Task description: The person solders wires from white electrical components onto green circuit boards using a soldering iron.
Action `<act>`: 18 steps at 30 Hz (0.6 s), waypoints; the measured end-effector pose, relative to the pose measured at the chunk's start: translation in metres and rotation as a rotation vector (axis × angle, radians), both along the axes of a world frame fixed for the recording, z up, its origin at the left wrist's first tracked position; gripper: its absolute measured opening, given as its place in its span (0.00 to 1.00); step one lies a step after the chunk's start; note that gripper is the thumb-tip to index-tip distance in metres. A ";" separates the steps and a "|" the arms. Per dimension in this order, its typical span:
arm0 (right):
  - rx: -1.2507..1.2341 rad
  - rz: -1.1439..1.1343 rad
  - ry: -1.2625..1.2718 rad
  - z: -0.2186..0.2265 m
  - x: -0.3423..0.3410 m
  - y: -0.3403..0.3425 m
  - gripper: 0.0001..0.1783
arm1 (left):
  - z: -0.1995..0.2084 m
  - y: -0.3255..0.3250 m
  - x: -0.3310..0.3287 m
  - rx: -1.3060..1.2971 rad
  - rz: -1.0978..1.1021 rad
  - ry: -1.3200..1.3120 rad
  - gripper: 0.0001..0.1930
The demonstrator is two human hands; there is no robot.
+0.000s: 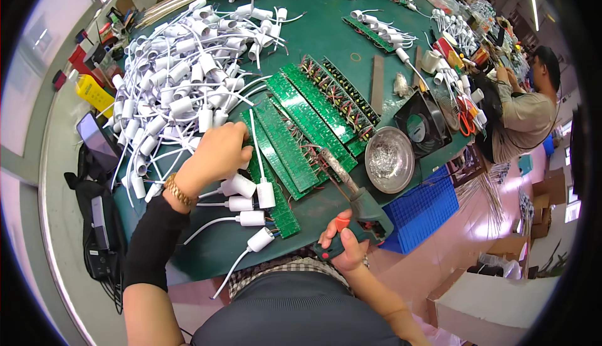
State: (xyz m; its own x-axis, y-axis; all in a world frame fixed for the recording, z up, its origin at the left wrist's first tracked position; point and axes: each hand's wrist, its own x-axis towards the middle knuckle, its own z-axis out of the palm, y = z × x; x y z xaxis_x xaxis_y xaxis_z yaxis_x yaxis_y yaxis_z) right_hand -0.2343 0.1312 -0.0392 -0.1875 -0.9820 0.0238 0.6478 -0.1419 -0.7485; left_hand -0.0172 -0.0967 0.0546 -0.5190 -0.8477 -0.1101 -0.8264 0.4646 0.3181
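Observation:
My left hand [216,155], a gold watch on its wrist, is closed over the near left green circuit board [285,217]. What its fingers hold, if anything, is hidden. Just below it, several white cylindrical sockets [239,204] with white cables lie along the board's left edge. Another white socket [266,193] lies across the board, its cable running up past the fingers. My right hand [345,242] grips a green soldering gun [370,217] with a red trigger. The gun's metal tip points up and left over the neighbouring boards [285,145].
A large pile of white sockets [182,70] covers the table's left side. Right of the boards stand a metal bowl [389,160] and a black fan [421,123]. A blue crate [420,208] sits below the table edge. A co-worker [523,104] is at the far right.

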 end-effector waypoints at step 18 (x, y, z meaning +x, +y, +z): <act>-0.136 -0.170 0.037 0.009 -0.010 0.013 0.18 | 0.152 0.043 0.079 -0.005 -0.637 0.450 0.23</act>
